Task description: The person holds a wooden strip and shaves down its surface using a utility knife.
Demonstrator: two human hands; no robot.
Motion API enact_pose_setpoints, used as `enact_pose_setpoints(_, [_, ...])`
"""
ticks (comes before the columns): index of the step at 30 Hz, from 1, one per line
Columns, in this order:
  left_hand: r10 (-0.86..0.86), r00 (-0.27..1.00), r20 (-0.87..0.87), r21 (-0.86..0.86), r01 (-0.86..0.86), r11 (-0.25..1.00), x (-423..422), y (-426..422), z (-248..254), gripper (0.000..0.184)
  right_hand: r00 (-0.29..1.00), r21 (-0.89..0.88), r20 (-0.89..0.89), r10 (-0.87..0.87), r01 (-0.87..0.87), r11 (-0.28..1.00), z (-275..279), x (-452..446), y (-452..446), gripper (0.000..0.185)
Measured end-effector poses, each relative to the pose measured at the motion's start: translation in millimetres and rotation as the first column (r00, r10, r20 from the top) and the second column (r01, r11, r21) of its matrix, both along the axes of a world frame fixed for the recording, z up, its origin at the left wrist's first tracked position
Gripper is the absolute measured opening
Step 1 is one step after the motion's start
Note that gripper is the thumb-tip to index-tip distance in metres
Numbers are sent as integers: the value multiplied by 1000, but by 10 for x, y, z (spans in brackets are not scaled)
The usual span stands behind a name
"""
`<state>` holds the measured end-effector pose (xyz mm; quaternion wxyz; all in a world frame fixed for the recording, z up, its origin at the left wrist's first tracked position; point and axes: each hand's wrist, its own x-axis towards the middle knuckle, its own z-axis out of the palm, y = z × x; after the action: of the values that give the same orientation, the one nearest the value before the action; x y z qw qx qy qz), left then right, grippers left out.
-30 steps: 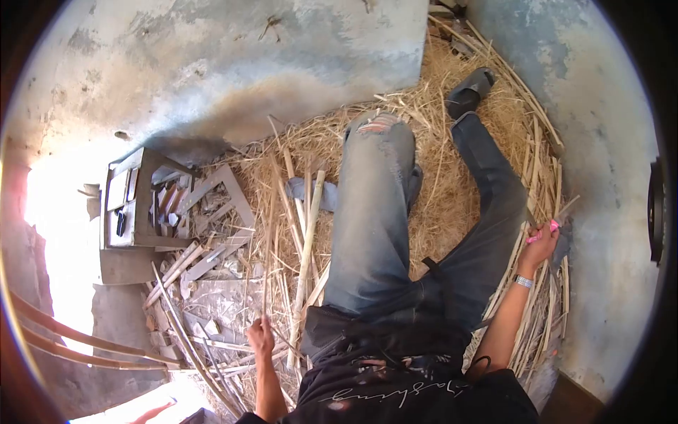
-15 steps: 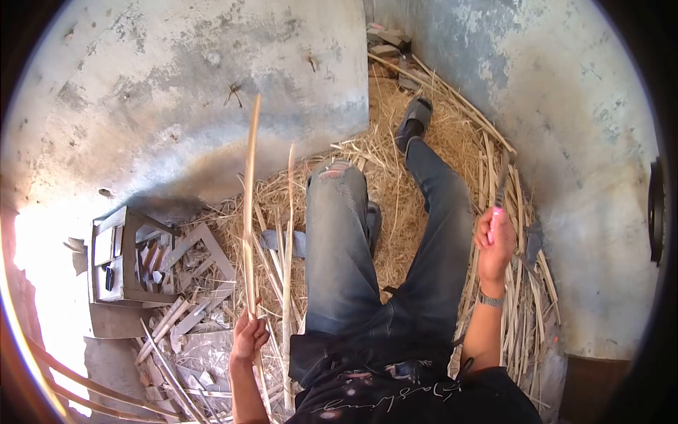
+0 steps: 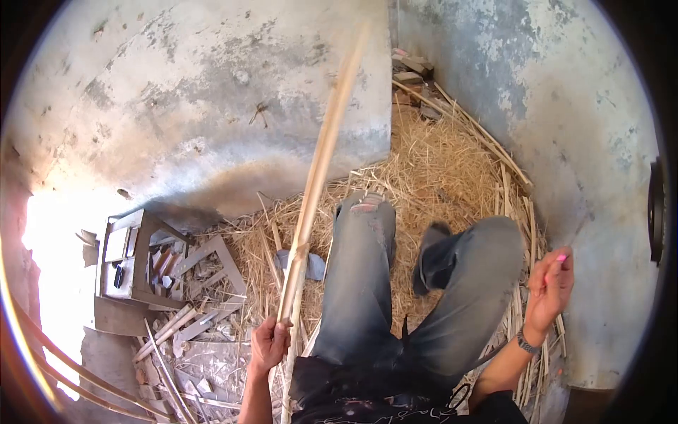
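My left hand (image 3: 270, 344) is closed around the lower part of a long split bamboo strip (image 3: 311, 191). The strip rises from the fist and leans to the right, its far end blurred against the wall. Out to the right, my right hand (image 3: 548, 291) is closed on a knife with a pink handle (image 3: 561, 258); only a bit of the handle shows above the fingers, and the blade is too smeared to make out clearly. The two hands are well apart, on either side of my legs. Another pale strip (image 3: 294, 353) stands beside my left hand.
Straw and shavings (image 3: 445, 162) cover the floor around my legs. Long strips (image 3: 519, 311) lie along the curved right side. At left stands a small wooden cabinet (image 3: 127, 265) among broken boards (image 3: 212, 261). Weathered walls (image 3: 212, 92) rise ahead; bricks (image 3: 413, 67) lie in the corner.
My right hand has swung outward to the right with the knife. The bamboo strip has tipped rightward in my left hand. My right leg has drawn in, its knee now bent.
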<state>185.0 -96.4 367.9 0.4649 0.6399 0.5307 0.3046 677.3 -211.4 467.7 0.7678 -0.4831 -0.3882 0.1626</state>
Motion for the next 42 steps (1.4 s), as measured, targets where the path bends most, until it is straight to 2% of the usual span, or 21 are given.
enact_pose_setpoints(1, [-78,996,-36,66,81,995,131,123,99,30,994,-78,71,-83,88,993,59,-103,51,15])
enact_pose_setpoints(3, [-152,986,-72,114,160,981,456,282,268,29,903,-150,392,-173,248,957,55,-234,233,15])
enact_pose_setpoints(4, [-205,973,-107,164,220,962,593,352,349,28,857,-233,497,-136,283,930,95,-305,279,15])
enact_pose_setpoints(5, [-265,953,-147,94,280,955,695,408,438,25,803,-312,590,-87,326,892,145,-370,336,15])
enact_pose_setpoints(8, [-418,887,-197,161,450,879,978,506,492,26,773,-341,634,-21,304,890,165,-420,550,15])
enact_pose_setpoints(10, [-444,875,-195,76,464,882,1109,501,491,23,595,-225,804,-7,315,922,94,-383,701,14])
enact_pose_setpoints(11, [-483,838,-252,58,511,857,1127,505,455,21,602,-244,799,-2,326,913,83,-376,739,14])
enact_pose_setpoints(13, [-531,786,-316,31,568,822,1154,533,415,18,435,-239,898,67,353,905,49,-356,811,13])
enact_pose_setpoints(14, [-511,777,-367,70,571,818,1181,535,401,19,443,-243,894,65,357,902,14,-325,825,13])
enact_pose_setpoints(16, [-455,757,-469,147,575,805,1178,528,394,24,279,-311,939,201,439,843,-79,-311,861,9])
enact_pose_setpoints(17, [-470,790,-394,59,532,845,1205,548,416,35,291,-320,935,204,444,837,-117,-313,878,9])
enact_pose_setpoints(18, [-484,779,-398,49,545,837,1271,553,437,35,256,-350,932,256,456,818,-151,-306,895,12])
enact_pose_setpoints(20, [-313,859,-404,375,468,800,1440,515,470,51,224,-384,923,313,474,792,-206,-296,936,14])
enact_pose_setpoints(21, [-295,874,-386,379,442,813,1505,496,455,66,203,-375,927,316,447,812,-233,-298,975,10])
enact_pose_setpoints(26, [-217,886,-410,498,417,761,1862,419,510,58,124,-354,935,333,414,838,-135,-389,1043,14])
enact_pose_setpoints(28, [-162,873,-460,572,430,698,1910,421,465,48,6,-289,948,317,427,857,-103,-406,1035,16])
enact_pose_setpoints(31, [-217,875,-434,471,425,773,1918,413,467,40,-75,-225,957,279,417,881,-23,-425,1014,16])
enact_pose_setpoints(34, [-220,886,-408,516,422,745,1934,418,421,39,-123,-200,954,274,419,885,18,-422,1029,16])
enact_pose_setpoints(38, [-224,900,-375,520,404,753,1938,422,398,37,-158,-165,955,252,423,891,88,-452,1073,16])
enact_pose_setpoints(41, [-223,889,-400,467,407,785,1909,415,400,34,-149,-247,924,352,472,846,141,-505,1069,17])
enact_pose_setpoints(42, [-243,891,-384,459,413,787,1910,417,392,32,-39,-321,925,377,447,835,171,-499,1058,16])
